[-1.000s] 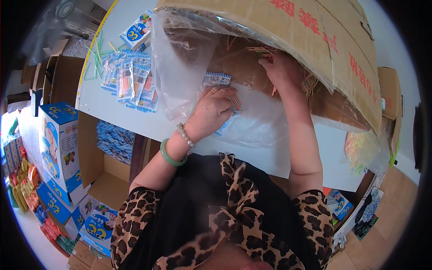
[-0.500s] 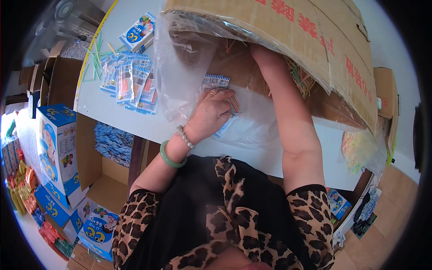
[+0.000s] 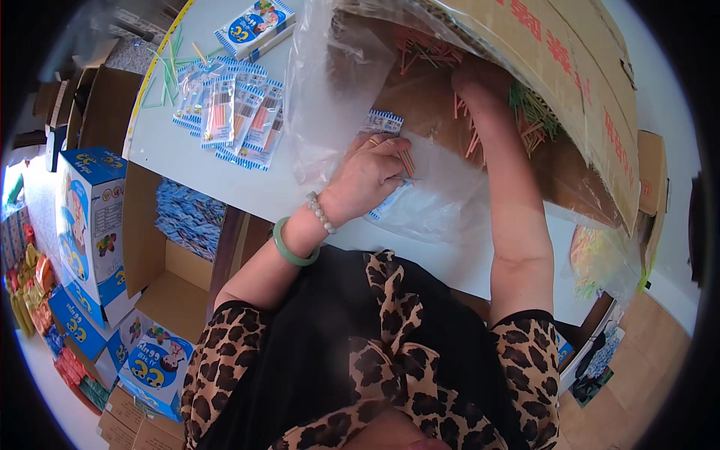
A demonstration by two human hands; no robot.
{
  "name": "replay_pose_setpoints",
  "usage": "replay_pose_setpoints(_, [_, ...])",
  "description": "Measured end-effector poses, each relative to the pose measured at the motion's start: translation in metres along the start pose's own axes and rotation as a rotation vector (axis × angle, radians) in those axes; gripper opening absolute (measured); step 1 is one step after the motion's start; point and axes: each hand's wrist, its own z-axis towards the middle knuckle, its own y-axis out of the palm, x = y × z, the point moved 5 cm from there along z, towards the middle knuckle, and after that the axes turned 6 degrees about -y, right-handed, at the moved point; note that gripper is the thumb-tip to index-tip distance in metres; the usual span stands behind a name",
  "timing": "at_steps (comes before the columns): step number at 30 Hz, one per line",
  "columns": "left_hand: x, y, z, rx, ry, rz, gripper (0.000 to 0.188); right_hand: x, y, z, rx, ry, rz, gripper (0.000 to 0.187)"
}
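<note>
My left hand (image 3: 369, 176) rests on the white table (image 3: 176, 154) and holds a small clear packet with a blue-and-white striped top (image 3: 384, 124), a few orange sticks poking out under the fingers. My right hand (image 3: 474, 79) reaches deep into a big tipped cardboard box (image 3: 570, 67) lined with a clear plastic bag (image 3: 330, 90); its fingers are hidden among loose coloured sticks (image 3: 529, 112). A row of filled stick packets (image 3: 232, 116) lies on the table to the left.
A blue-and-white carton (image 3: 255, 26) lies at the table's far edge. Left of the table, an open cardboard box holds blue packets (image 3: 187, 217), with more printed blue cartons (image 3: 90, 225) on the floor. A bag of coloured sticks (image 3: 600, 262) sits at right.
My right hand has pushed further into the cardboard box, from the box's mouth to deep among the sticks. My left hand has stayed on the packet.
</note>
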Motion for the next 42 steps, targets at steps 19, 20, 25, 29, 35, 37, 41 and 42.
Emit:
replay_pose_setpoints(19, [0.0,0.0,-0.001,-0.009,-0.003,0.007,0.011,0.047,-0.038,-0.046,-0.25,0.174,0.318,0.04])
replay_pose_setpoints(20, [-0.001,0.0,-0.001,-0.015,-0.014,0.007,0.011,0.029,-0.048,-0.048,-0.249,0.178,0.32,0.04])
replay_pose_setpoints(25, [-0.001,0.002,0.002,-0.052,-0.041,0.018,0.011,-0.021,-0.048,-0.061,-0.373,0.242,0.171,0.038])
replay_pose_setpoints(29, [0.004,0.0,0.002,-0.061,-0.032,0.013,0.009,-0.024,-0.041,-0.045,-0.38,0.368,0.075,0.031])
replay_pose_setpoints(35, [0.001,0.002,-0.001,-0.038,-0.021,0.004,0.008,0.008,-0.015,-0.049,-0.233,0.225,0.403,0.039])
replay_pose_setpoints(37, [0.001,0.003,-0.001,-0.032,-0.02,-0.004,0.008,0.035,0.003,-0.06,-0.178,0.245,0.6,0.043])
replay_pose_setpoints(41, [0.001,-0.001,-0.001,-0.053,-0.026,-0.001,0.007,0.043,0.005,-0.076,-0.14,0.121,0.38,0.04])
replay_pose_setpoints(42, [0.001,-0.002,-0.001,-0.067,-0.032,-0.001,0.007,0.047,0.005,-0.081,-0.054,0.302,0.624,0.036])
